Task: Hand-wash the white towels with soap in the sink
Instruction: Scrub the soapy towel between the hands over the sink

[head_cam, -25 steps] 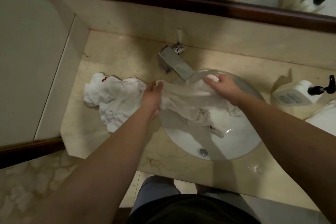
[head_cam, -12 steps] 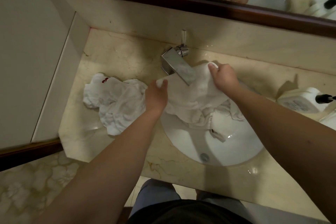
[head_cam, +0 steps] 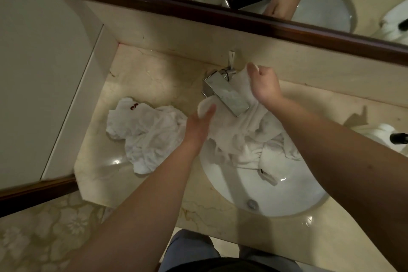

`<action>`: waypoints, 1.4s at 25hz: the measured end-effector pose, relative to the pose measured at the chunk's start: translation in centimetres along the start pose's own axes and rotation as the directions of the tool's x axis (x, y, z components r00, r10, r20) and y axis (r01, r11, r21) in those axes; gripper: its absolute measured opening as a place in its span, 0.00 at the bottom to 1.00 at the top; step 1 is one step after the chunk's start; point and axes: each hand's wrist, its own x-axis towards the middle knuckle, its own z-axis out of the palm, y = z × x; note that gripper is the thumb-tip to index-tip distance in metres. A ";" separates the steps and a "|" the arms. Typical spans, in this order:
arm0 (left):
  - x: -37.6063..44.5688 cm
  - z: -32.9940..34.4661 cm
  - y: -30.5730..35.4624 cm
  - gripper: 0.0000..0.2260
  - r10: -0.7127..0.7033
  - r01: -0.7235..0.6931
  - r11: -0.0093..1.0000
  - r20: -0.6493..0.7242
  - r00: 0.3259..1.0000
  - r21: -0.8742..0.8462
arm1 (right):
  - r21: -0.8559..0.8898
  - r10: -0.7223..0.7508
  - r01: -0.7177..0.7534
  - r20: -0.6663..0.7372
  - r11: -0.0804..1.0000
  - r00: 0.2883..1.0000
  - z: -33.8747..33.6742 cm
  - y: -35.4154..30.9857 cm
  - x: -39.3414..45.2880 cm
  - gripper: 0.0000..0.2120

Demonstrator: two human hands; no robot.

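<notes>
A wet white towel [head_cam: 245, 139] hangs spread over the back of the white round sink [head_cam: 287, 196], under the chrome faucet [head_cam: 227, 95]. My left hand [head_cam: 198, 126] grips its left upper edge at the sink's rim. My right hand [head_cam: 263, 84] grips the right upper edge, raised beside the faucet's base. A second white towel [head_cam: 145, 134] with a red mark lies crumpled on the counter to the left.
A white soap pump bottle [head_cam: 388, 137] with a black nozzle lies at the right edge of the beige marble counter [head_cam: 141, 77]. A dark-framed mirror [head_cam: 242, 17] runs along the back wall. The sink's drain [head_cam: 252, 203] is uncovered.
Both hands have lifted the towel's upper edge up and back, from over the basin to behind and around the faucet. The right hand has moved furthest, toward the faucet's base.
</notes>
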 end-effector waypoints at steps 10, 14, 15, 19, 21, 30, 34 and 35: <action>1.0 -2.0 -1.0 0.19 0.127 -0.111 0.989 -0.182 0.975 0.096 | 0.029 0.095 -0.096 0.037 0.995 0.995 2.4 -1.8 3.2 0.24; 1.6 -2.5 -0.9 0.24 0.058 -0.078 0.993 -0.205 0.977 -0.091 | 0.035 0.087 -0.089 0.052 0.995 0.995 3.2 -1.7 3.2 0.24; 1.9 -2.6 -1.0 0.26 0.038 -0.059 0.992 -0.176 0.984 -0.114 | 0.034 0.075 -0.077 0.050 0.996 0.996 3.2 -1.6 3.2 0.23; 2.7 -3.1 -0.5 0.20 0.043 -0.049 0.995 -0.070 0.997 -0.082 | 0.073 -0.028 0.026 0.029 0.997 0.999 3.2 -1.4 2.9 0.22; 2.8 -3.5 -0.2 0.20 0.129 -0.128 0.992 -0.059 0.990 0.015 | 0.093 -0.062 0.062 0.004 0.994 0.998 3.4 -1.5 2.4 0.21; 0.5 -0.9 0.6 0.16 0.090 -0.102 0.987 -0.099 0.991 -0.123 | 0.033 -0.090 0.087 0.090 0.996 0.992 3.2 -2.5 0.7 0.21; -1.2 0.5 0.9 0.05 0.039 -0.058 0.983 -0.110 0.993 -0.176 | -0.133 0.030 -0.036 -0.049 0.990 0.998 0.5 -0.4 -1.0 0.27; -1.4 0.8 1.0 0.05 0.037 -0.059 0.984 -0.128 0.991 -0.169 | -0.153 0.082 -0.092 -0.068 0.984 0.994 -0.1 0.5 -2.0 0.28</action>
